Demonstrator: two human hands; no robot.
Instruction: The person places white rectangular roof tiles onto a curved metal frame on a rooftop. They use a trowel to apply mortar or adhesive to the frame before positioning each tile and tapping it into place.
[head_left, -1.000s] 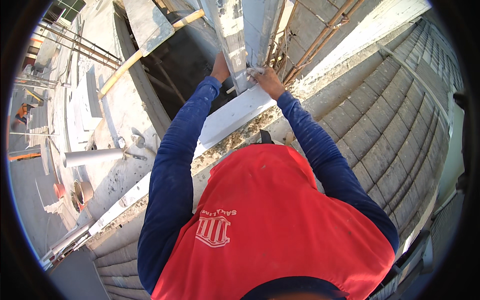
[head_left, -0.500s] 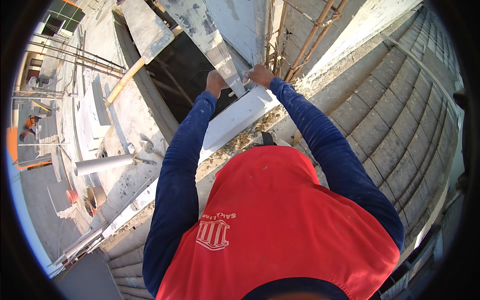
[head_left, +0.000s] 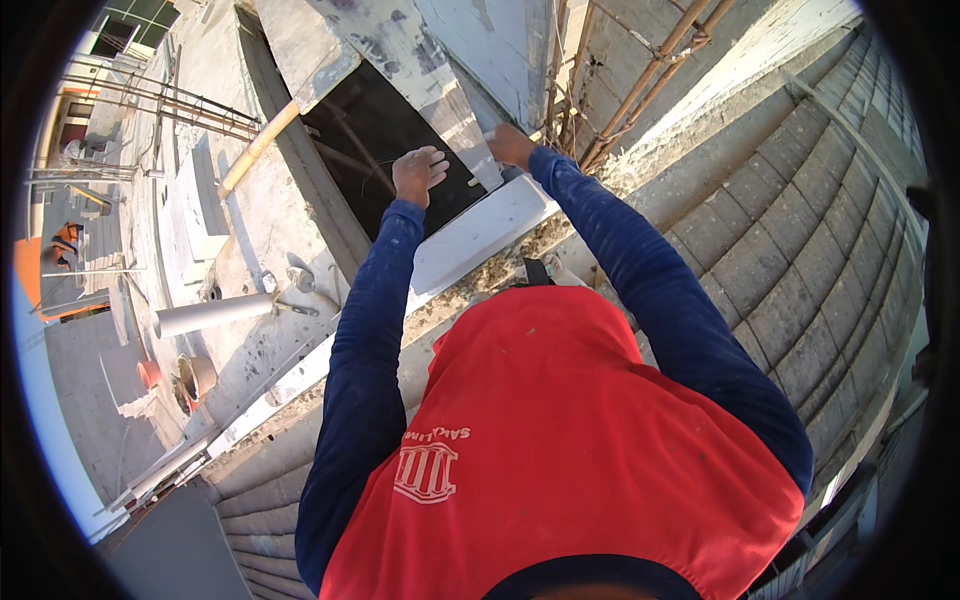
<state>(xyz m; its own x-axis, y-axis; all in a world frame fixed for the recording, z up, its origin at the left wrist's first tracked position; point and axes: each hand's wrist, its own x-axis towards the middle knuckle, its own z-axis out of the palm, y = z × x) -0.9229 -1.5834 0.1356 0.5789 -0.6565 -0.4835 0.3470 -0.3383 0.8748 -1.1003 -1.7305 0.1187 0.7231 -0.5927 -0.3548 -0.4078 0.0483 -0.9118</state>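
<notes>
Concrete and block walls fill the view, seen from high up on a building site, with a dark opening [head_left: 385,150] straight ahead below the hands. Slanting up across that opening stands a grey, stained board [head_left: 420,75], its lower end coming down to a pale ledge [head_left: 475,235] between the two hands. The right hand [head_left: 510,147] is closed on the board's lower right edge, fingers wrapped round it, next to a short pale strip [head_left: 485,165] at that edge; whether the strip is part of the board cannot be told. The left hand [head_left: 417,172] is open, fingers spread and slightly curled, hovering over the dark opening just left of the board; it seems not to touch the board, though contact at the fingertips cannot be ruled out. Both arms wear blue sleeves [head_left: 365,330] over a red vest [head_left: 560,430]. Rusty rebar [head_left: 650,70] rises just right of the right hand, beside a second grey panel [head_left: 500,45]. A block wall [head_left: 790,230] curves away at the right. Well off to the left lie a white pipe [head_left: 212,315], a wooden pole [head_left: 258,148] and a small bucket [head_left: 195,377].
</notes>
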